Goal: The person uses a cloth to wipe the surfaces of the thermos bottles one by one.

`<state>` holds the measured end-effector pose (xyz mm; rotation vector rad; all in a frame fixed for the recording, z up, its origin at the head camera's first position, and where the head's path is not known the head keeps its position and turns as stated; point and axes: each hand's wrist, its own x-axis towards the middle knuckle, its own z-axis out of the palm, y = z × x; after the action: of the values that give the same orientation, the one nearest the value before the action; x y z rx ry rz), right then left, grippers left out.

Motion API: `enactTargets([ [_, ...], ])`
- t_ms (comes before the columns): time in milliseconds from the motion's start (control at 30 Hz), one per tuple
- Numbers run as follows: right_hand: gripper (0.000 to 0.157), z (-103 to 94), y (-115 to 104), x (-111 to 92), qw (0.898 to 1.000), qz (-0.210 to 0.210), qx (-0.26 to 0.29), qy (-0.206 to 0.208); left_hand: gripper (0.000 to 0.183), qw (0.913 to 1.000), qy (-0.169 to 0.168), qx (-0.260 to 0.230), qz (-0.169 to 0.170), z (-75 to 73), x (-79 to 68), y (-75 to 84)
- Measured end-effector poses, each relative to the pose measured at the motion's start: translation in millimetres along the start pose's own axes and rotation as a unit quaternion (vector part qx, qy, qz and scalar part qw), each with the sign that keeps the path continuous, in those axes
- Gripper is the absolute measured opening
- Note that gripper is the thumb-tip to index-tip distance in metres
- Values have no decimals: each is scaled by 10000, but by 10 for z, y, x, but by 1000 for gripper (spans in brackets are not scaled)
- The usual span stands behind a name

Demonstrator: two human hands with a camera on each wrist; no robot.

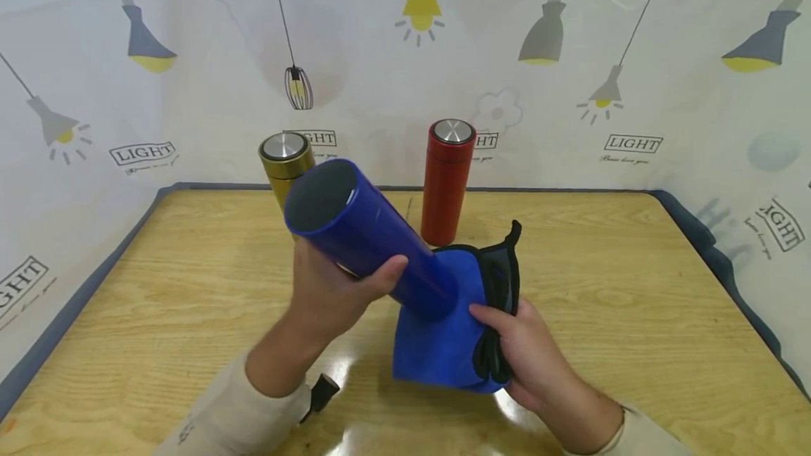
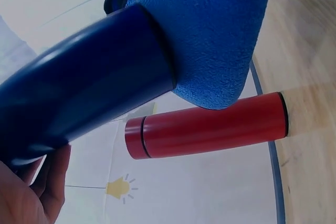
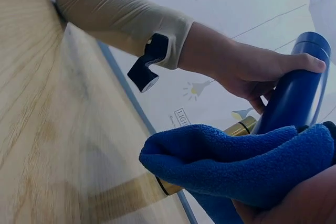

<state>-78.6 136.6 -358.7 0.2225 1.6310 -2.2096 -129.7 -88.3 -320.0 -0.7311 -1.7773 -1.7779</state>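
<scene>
A blue thermos bottle (image 1: 380,231) is tilted over the table, its dark end face toward the head camera. My left hand (image 1: 332,294) grips it around the body, thumb lying along the near side. The bottle's lower end meets a folded blue plush cloth (image 1: 437,354) with black edging. My right hand (image 1: 535,347) holds that cloth at its trimmed side, thumb on top. In the right wrist view the cloth (image 3: 236,166) is doubled over in thick folds below the bottle (image 3: 296,98). The left wrist view shows the bottle's black-ringed end (image 2: 157,45) against the cloth.
A red thermos bottle (image 1: 445,188) stands upright on the wooden table (image 1: 633,287) beyond the cloth. Behind the blue bottle, a gold one (image 1: 285,160) is partly hidden. A lamp-print curtain (image 1: 380,90) surrounds the table's back and sides. A black strap (image 1: 323,394) hangs at the left sleeve.
</scene>
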Motion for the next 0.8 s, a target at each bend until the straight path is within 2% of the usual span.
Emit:
enactTargets([
  [200, 46, 26, 19, 6, 9999, -56, -84, 21, 93, 9999, 109, 18, -57, 10, -3, -8],
  [300, 45, 31, 22, 12, 9999, -83, -95, 103, 94, 10000, -20, -28, -51, 17, 3, -9],
  [433, 43, 20, 23, 29, 9991, -90, -95, 414, 89, 9995, -293, 82, -95, 21, 16, -37],
  [567, 43, -11, 4, 48, 9976, -165, -104, 671, 81, 9990, -309, 256, -184, -15, 18, -83],
  [700, 41, -86, -86, 43, 9957, -425, -11, 819, 71, 9958, -250, 780, -411, -80, 61, -147],
  [800, 36, -161, -200, 38, 9925, -746, 130, 963, 71, 9829, -397, 1656, -696, -142, 136, -222],
])
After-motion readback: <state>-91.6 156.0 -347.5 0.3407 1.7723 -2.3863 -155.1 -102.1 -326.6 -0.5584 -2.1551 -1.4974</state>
